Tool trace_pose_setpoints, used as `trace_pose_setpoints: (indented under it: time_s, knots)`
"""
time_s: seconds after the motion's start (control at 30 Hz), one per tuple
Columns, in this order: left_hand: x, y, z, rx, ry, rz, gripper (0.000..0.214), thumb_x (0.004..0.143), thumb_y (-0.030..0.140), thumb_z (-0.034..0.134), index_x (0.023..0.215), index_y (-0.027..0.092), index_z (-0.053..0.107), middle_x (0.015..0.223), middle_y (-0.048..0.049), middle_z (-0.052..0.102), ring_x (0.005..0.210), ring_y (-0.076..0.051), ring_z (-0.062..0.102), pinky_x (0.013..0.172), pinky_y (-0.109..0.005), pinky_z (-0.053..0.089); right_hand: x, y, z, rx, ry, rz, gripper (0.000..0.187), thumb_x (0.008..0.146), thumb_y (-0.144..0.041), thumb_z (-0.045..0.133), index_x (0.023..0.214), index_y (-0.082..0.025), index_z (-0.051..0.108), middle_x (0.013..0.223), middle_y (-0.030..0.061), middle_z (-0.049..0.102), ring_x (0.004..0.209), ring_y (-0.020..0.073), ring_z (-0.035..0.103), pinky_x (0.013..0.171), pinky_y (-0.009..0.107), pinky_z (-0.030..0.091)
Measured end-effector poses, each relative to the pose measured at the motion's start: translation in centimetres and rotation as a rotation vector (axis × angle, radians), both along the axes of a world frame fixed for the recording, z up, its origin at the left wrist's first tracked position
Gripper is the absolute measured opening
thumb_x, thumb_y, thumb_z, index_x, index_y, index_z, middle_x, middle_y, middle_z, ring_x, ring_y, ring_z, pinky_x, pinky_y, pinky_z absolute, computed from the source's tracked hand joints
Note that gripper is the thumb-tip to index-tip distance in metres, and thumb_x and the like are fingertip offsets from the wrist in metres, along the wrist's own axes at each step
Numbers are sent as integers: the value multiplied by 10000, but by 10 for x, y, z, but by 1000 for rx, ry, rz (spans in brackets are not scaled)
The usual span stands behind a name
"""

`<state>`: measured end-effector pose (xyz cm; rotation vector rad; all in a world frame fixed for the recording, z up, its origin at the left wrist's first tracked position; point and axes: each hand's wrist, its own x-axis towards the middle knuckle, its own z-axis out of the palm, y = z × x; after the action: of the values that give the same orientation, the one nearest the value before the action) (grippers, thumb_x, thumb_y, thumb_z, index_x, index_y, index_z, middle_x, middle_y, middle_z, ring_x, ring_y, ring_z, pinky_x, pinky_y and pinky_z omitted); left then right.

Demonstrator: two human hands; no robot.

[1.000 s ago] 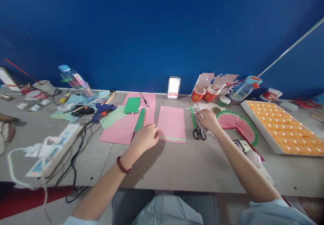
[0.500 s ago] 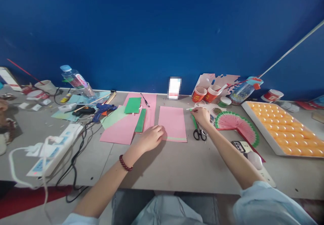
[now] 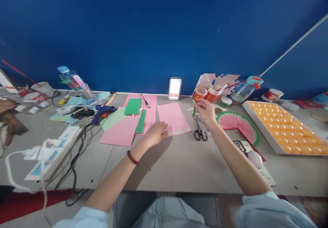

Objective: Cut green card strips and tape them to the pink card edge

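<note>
A pink paper sheet (image 3: 174, 117) with a pale green strip along its near edge lies askew on the table. My left hand (image 3: 159, 133) is at its lower left corner, fingers closed on that corner and the thumb hidden. Higher on the right, my right hand (image 3: 205, 111) pinches a narrow green strip (image 3: 194, 108) between thumb and fingertips. Black-handled scissors (image 3: 200, 134) lie on the table just below this hand, their blades pointing away.
Leftward lie more pink sheets (image 3: 119, 135), a green card (image 3: 133, 106), a pen (image 3: 145, 101), a blue glue gun (image 3: 102, 112) and a power strip (image 3: 55, 152). Red paper cups (image 3: 200, 94), a watermelon-patterned fan (image 3: 238, 123) and a tray of orange balls (image 3: 287, 127) stand rightward.
My right hand has raised the green strip off the scissors. The pink sheet has turned anticlockwise, its right near corner moving away from me, with my left hand still at its corner.
</note>
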<state>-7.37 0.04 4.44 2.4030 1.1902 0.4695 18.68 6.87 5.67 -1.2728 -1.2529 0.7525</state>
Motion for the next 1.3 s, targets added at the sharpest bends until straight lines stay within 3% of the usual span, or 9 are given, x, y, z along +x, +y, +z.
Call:
trace_pose_setpoints:
  time_s: [0.13,0.27,0.37,0.47,0.6,0.77,0.9,1.1,1.3]
  knots:
    - [17,-3,16,-210,-403,176,451,865,398,554,1268,205,491,1266,-107,572,1151,-226,542,973,-379,426,-21,-26,13,-68,293,132,460,612,-312,743,1040,-218,603,795,-31,590,660,99,564,595,228,473]
    - [38,-4,21,-317,-693,166,451,778,374,666,1179,198,561,1071,-78,659,1012,-187,605,920,-337,451,-37,-48,22,-191,438,250,488,599,-288,782,1054,-247,610,733,-68,551,624,73,570,624,213,511]
    - [43,-2,18,-266,-690,258,267,745,359,691,951,190,671,895,-53,648,862,-172,603,820,-324,469,-40,-56,24,-264,528,282,444,573,-282,813,974,-238,627,728,-66,565,670,80,616,643,193,523]
    - [43,0,15,-217,-643,250,172,694,340,728,760,185,693,895,-53,613,874,-174,581,807,-312,456,-36,-59,19,-319,566,276,376,536,-296,840,822,-219,609,717,-56,588,745,115,660,644,194,530]
    - [42,-3,15,-454,-695,175,150,705,288,701,695,159,625,774,-33,636,735,-138,594,695,-270,468,-30,-62,11,-353,553,272,334,552,-340,833,725,-205,582,734,-39,615,779,133,665,705,231,552]
    - [33,-5,18,-698,-792,219,155,723,275,686,754,155,594,677,-10,644,644,-117,608,622,-243,479,-21,-60,1,-401,532,241,334,548,-374,832,748,-205,626,729,-20,648,705,126,648,700,262,560]
    - [20,-2,15,-647,-727,308,186,731,316,678,815,156,635,722,-36,666,657,-139,624,552,-235,467,-8,-54,-8,-400,318,233,341,547,-431,808,727,-192,643,714,9,660,702,154,646,623,259,531]
    - [14,-2,2,-413,-590,319,171,765,303,605,857,170,660,782,-36,680,678,-147,618,562,-240,475,1,-50,-19,-322,-327,292,225,704,-401,646,781,-190,665,721,5,663,599,129,584,564,244,459]
    - [12,-3,-5,-271,-515,335,184,782,224,516,881,179,665,814,-35,698,744,-167,642,636,-256,489,-10,-42,-18,-283,-502,297,184,749,-334,544,773,-198,667,646,2,648,544,133,571,554,249,446]
